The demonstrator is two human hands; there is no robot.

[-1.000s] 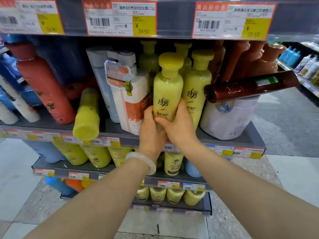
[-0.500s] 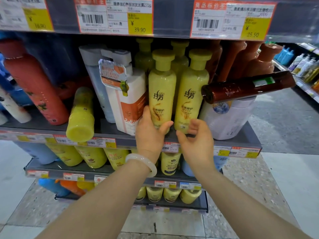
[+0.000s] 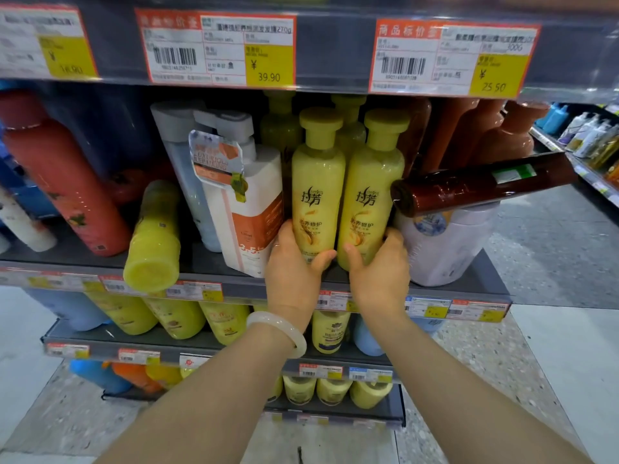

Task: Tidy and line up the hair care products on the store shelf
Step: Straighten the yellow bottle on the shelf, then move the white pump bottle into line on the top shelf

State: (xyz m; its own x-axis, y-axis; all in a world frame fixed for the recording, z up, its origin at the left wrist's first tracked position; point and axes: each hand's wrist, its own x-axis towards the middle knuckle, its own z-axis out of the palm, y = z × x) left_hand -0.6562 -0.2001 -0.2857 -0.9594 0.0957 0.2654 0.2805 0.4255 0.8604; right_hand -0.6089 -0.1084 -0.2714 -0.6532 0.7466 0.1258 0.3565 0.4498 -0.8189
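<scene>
Hair care products fill the dark grey metal store shelf [image 3: 469,283], so going big to small. Using the pair of upright yellow plastic shampoo bottles [image 3: 318,192] with flat yellow caps as the landmark: right of them a squat white plastic tub [image 3: 445,249] sits just beside the pair, with a dark brown glossy bottle [image 3: 482,182] lying on top of it, cap end poking at the right-hand yellow one. Left of the pair there's a white and orange pump refill bottle [image 3: 248,209], then a yellow bottle lying on its side [image 3: 154,242] with its base hanging past the shelf lip.

Left hand [image 3: 291,269] has fingers curled round the left yellow bottle's base; right hand [image 3: 378,269] is wrapped round the right one's base.

Risk as I see it: nudging the pair rightward could bump that brown bottle off the tub, and it'd roll onto the floor. The toppled yellow one looks ready to slide off too.
</scene>
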